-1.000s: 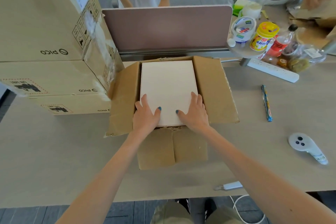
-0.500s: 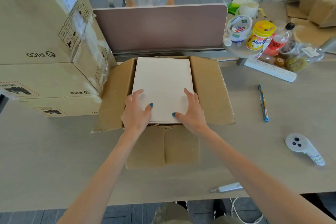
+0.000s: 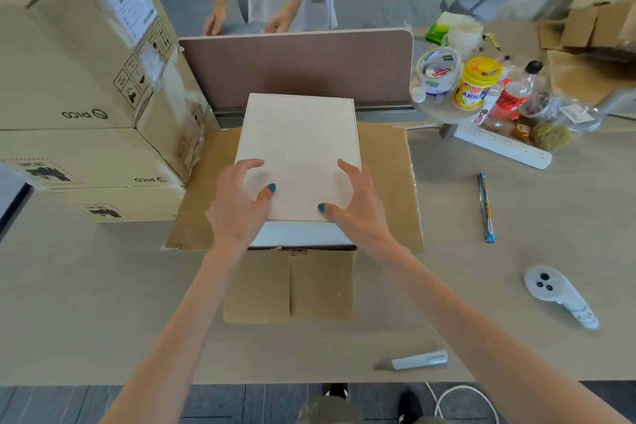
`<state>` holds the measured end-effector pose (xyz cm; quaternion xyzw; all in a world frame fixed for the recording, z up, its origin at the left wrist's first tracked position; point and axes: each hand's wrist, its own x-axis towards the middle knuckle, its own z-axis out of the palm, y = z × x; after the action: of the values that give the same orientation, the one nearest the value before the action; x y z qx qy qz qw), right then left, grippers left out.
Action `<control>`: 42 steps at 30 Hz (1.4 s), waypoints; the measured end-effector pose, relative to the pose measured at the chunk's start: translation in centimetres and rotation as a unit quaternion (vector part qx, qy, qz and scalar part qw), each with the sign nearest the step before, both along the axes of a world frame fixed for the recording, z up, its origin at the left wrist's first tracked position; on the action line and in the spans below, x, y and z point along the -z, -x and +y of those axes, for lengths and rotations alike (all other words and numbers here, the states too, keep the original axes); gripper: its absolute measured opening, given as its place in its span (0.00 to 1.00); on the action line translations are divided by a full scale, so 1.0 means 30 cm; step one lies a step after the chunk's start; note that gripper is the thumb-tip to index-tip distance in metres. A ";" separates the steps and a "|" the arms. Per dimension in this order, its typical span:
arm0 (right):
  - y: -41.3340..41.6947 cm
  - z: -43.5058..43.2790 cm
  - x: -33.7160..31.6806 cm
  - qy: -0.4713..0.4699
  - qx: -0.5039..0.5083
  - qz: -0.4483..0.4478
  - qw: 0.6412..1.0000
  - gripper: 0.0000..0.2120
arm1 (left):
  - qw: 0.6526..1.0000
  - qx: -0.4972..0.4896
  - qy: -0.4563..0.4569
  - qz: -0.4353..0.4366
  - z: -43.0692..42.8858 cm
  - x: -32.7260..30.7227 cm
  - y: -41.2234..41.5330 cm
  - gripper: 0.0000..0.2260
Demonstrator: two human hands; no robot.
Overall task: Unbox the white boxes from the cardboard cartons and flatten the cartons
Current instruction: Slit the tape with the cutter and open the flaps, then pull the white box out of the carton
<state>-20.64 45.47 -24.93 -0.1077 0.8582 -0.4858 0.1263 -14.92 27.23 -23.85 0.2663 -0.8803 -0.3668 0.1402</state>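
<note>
A white box (image 3: 298, 144) stands partly out of an open cardboard carton (image 3: 385, 179) in the middle of the table, its near side wall showing above the carton's rim. My left hand (image 3: 237, 206) grips the box's near left corner, thumb on top and fingers down its side. My right hand (image 3: 358, 206) grips the near right corner the same way. The carton's side flaps lie spread flat and its front flap (image 3: 289, 286) hangs toward me.
Stacked closed cartons (image 3: 69, 107) stand at the left, touching the open carton. A pink divider panel (image 3: 296, 62) rises behind it, with a person beyond. Right: snack jars (image 3: 478, 86), power strip (image 3: 502, 146), candy stick (image 3: 486, 206), white controller (image 3: 557, 293). A box cutter (image 3: 418, 360) lies near the front edge.
The white box has risen out of the carton, its near side now showing. Both hands moved up with it, fingers shifting from lying on top to gripping its corners.
</note>
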 end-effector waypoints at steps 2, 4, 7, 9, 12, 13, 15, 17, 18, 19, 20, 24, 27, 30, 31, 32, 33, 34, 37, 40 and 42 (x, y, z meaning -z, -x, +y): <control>-0.005 0.027 -0.049 0.012 0.001 0.007 1.000 0.37 | 1.000 0.000 0.014 0.021 0.020 -0.056 -0.004 0.17; -0.008 0.054 -0.097 0.032 0.007 0.016 0.999 0.37 | 0.999 0.002 0.029 0.041 0.044 -0.119 -0.006 0.18; -0.009 0.099 -0.173 0.065 0.009 0.034 0.997 0.37 | 0.997 -0.001 0.053 0.065 0.091 -0.215 -0.003 0.18; -0.005 0.140 -0.215 0.080 0.016 0.058 0.995 0.37 | 0.994 0.001 0.068 0.083 0.130 -0.270 0.004 0.18; 0.011 0.216 -0.271 0.084 0.027 0.082 0.993 0.37 | 0.992 0.004 0.076 0.101 0.206 -0.335 0.018 0.18; 0.020 0.245 -0.284 0.081 0.031 0.089 0.992 0.37 | 0.992 0.004 0.075 0.105 0.235 -0.348 0.024 0.18; 0.034 0.309 -0.305 0.082 0.043 0.097 0.991 0.37 | 0.991 0.009 0.073 0.112 0.299 -0.365 0.036 0.17; 0.042 0.382 -0.314 0.082 0.058 0.100 0.990 0.37 | 0.990 0.024 0.075 0.119 0.370 -0.368 0.052 0.17; 0.044 0.422 -0.314 0.083 0.065 0.101 0.989 0.36 | 0.989 0.031 0.076 0.120 0.410 -0.368 0.062 0.17; 0.047 0.464 -0.310 0.085 0.071 0.102 0.989 0.36 | 0.989 0.037 0.076 0.119 0.451 -0.367 0.072 0.17; 0.049 0.507 -0.304 0.085 0.078 0.103 0.988 0.36 | 0.990 0.043 0.072 0.117 0.493 -0.364 0.082 0.17; 0.067 0.679 -0.267 0.076 0.104 0.100 0.987 0.34 | 0.990 0.078 0.055 0.100 0.652 -0.316 0.131 0.16; 0.082 0.797 -0.225 0.056 0.110 0.095 0.988 0.32 | 0.992 0.091 0.021 0.083 0.758 -0.242 0.159 0.16; 0.088 0.889 -0.167 0.041 0.103 0.083 0.990 0.32 | 0.994 0.092 0.005 0.065 0.842 -0.157 0.165 0.16; 0.089 0.914 -0.143 0.036 0.102 0.076 0.991 0.31 | 0.993 0.098 0.005 0.064 0.863 -0.127 0.166 0.16; 0.088 0.934 -0.118 0.033 0.101 0.066 0.992 0.31 | 0.993 0.104 0.007 0.062 0.880 -0.099 0.168 0.15; 0.087 0.949 -0.093 0.032 0.101 0.056 0.993 0.31 | 0.992 0.107 0.007 0.059 0.890 -0.072 0.169 0.15; 0.087 0.960 -0.067 0.031 0.100 0.045 0.994 0.31 | 0.993 0.109 0.005 0.053 0.897 -0.046 0.171 0.15; 0.086 0.972 0.005 0.031 0.088 0.017 0.996 0.31 | 0.993 0.110 0.002 0.035 0.901 0.026 0.173 0.14; 0.093 0.964 0.075 0.027 0.069 0.001 0.997 0.30 | 0.996 0.090 0.011 0.011 0.897 0.079 0.167 0.15; 0.110 0.957 0.121 0.032 0.055 -0.009 0.998 0.30 | 0.996 0.083 0.010 0.007 0.891 0.114 0.173 0.15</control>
<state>-23.93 74.18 -28.57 -0.0596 0.8457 -0.5202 0.1032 -20.10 53.96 -27.27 0.1884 -0.9018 -0.3703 0.1186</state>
